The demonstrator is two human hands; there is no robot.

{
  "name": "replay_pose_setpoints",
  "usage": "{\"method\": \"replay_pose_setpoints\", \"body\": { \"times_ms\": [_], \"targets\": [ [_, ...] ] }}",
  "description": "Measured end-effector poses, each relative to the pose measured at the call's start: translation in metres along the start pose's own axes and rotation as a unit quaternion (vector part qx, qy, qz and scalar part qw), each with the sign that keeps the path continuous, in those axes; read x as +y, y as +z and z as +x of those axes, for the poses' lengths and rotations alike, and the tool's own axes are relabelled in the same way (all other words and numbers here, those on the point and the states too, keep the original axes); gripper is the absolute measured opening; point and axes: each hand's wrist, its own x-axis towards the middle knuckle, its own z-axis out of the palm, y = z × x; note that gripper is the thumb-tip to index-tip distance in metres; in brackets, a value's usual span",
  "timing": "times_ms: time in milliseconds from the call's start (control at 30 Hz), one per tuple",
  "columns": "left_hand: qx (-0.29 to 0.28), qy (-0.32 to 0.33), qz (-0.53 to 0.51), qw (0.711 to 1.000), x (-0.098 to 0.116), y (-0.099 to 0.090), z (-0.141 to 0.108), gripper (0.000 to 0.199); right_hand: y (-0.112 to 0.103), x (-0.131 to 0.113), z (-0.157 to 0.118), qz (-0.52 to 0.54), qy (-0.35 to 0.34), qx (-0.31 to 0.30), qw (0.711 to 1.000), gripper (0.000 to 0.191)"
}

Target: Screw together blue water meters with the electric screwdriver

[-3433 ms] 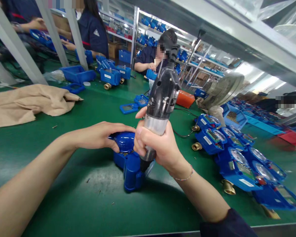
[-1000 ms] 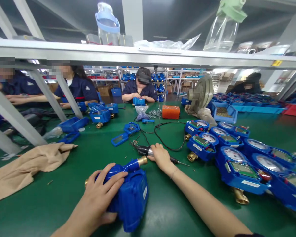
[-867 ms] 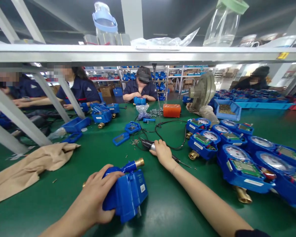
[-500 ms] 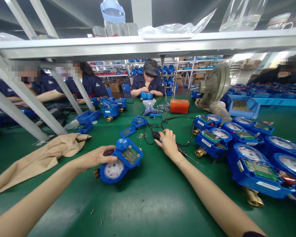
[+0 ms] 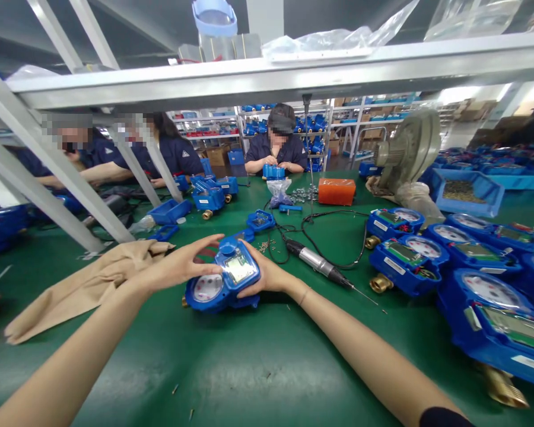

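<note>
A blue water meter (image 5: 242, 268) with a round white dial and a small display lies in the middle of the green bench. My right hand (image 5: 269, 270) grips its right side, thumb at the front edge. From the left, my left hand (image 5: 184, 264) spans the meter, its thumb by the dial and its fingers at the blue knob on top. The far fingertips of both hands are partly hidden. Behind my right wrist an electric screwdriver (image 5: 318, 263) rests on the bench, its long bit towards the front right.
Several opened meters (image 5: 407, 261) with brass fittings stand at the right. A tan cloth (image 5: 93, 284) lies left. Loose screws (image 5: 267, 245), an orange block (image 5: 336, 191), a blower (image 5: 409, 148) and a screw bin (image 5: 467, 193) sit farther back. Co-workers sit across the bench.
My right hand has let go of the electric screwdriver and moved left onto the meter. The meter has turned slightly, and my left hand's fingers have spread more. The camera view has shifted left.
</note>
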Motion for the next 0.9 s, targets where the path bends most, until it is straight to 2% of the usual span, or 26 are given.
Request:
{"method": "replay_pose_setpoints", "body": {
  "times_ms": [67, 133, 233, 300, 400, 533, 667, 800, 900],
  "targets": [
    [0.087, 0.049, 0.100, 0.990, 0.014, 0.017, -0.009, 0.096, 0.008, 0.004, 0.002, 0.016, 0.020, 0.026, 0.999, 0.130],
    [0.125, 0.063, 0.186, 0.973, 0.027, 0.033, -0.008, 0.103, 0.015, 0.005, -0.001, 0.022, 0.048, 0.055, 0.997, 0.130],
    [0.091, 0.044, 0.227, 0.969, 0.036, 0.040, 0.005, 0.105, 0.021, 0.002, -0.008, 0.023, 0.080, 0.080, 0.993, 0.129],
    [0.048, 0.042, 0.232, 0.971, 0.038, 0.035, 0.016, 0.099, 0.023, -0.003, -0.011, 0.023, 0.089, 0.090, 0.992, 0.126],
    [0.013, 0.056, 0.245, 0.968, 0.039, 0.023, 0.027, 0.089, 0.024, -0.008, -0.013, 0.019, 0.082, 0.108, 0.991, 0.122],
    [-0.021, 0.081, 0.290, 0.953, 0.049, 0.013, 0.030, 0.089, 0.024, -0.011, -0.012, 0.015, 0.068, 0.121, 0.990, 0.122],
    [-0.052, 0.082, 0.333, 0.938, 0.059, 0.014, 0.030, 0.089, 0.025, -0.014, -0.013, 0.017, 0.060, 0.130, 0.990, 0.124],
    [-0.049, 0.102, 0.346, 0.932, 0.062, 0.016, 0.027, 0.084, 0.027, -0.015, -0.015, 0.028, 0.052, 0.134, 0.989, 0.119],
    [0.014, 0.131, 0.339, 0.931, 0.073, 0.000, 0.026, 0.079, 0.030, -0.010, -0.016, 0.041, 0.062, 0.140, 0.987, 0.117]
  ]
}}
